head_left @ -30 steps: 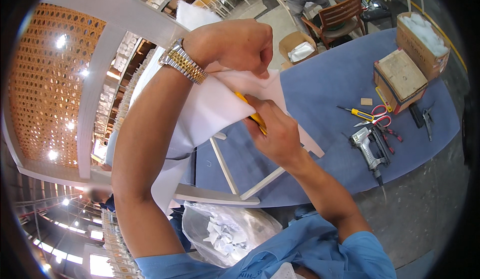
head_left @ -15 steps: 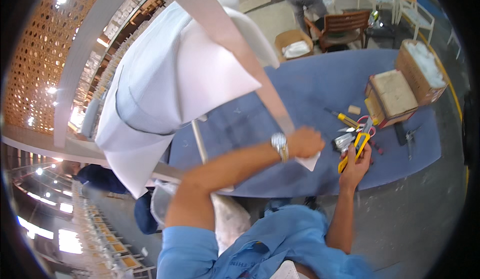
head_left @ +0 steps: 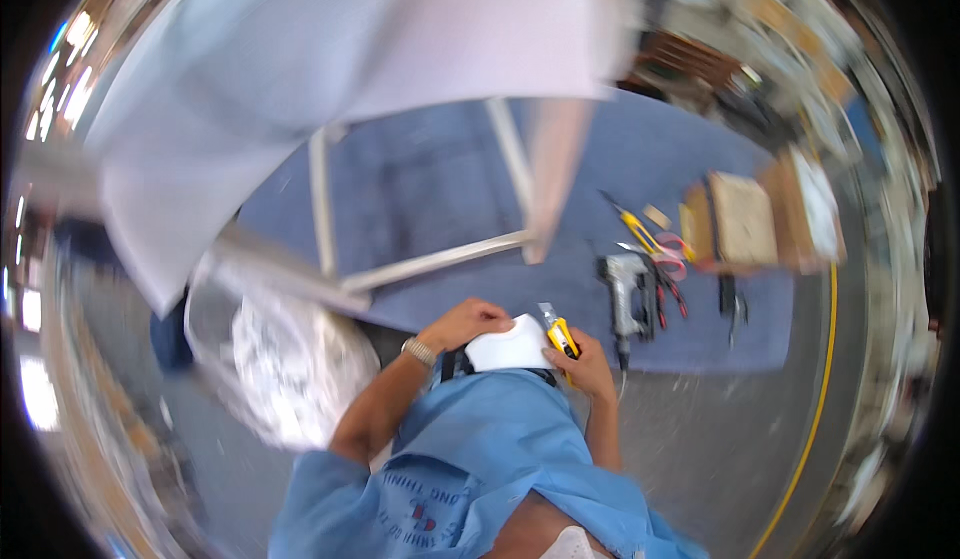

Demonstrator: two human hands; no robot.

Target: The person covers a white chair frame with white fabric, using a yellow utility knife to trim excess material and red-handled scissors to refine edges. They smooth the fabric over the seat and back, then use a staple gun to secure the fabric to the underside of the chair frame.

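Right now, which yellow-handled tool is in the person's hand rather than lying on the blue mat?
The yellow knife in the right hand, near the white piece; the yellow-handled pliers lie on the mat.

Head-worn fisheye looks steeply down, close above the hands [head_left: 520, 344].

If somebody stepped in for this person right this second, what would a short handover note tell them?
Left hand: grips a small white piece against the waist of the blue shirt.
Right hand: holds a yellow utility knife, blade end up beside the white piece.
Things about: the white-wrapped frame stands in front over the blue mat; a staple gun, pliers and a screwdriver lie on the mat to the right, with a cardboard box beyond them. A clear plastic bag sits to the left.
Done: one white piece is off in hand.
Left: the frame mostly remains covered in white wrapping.
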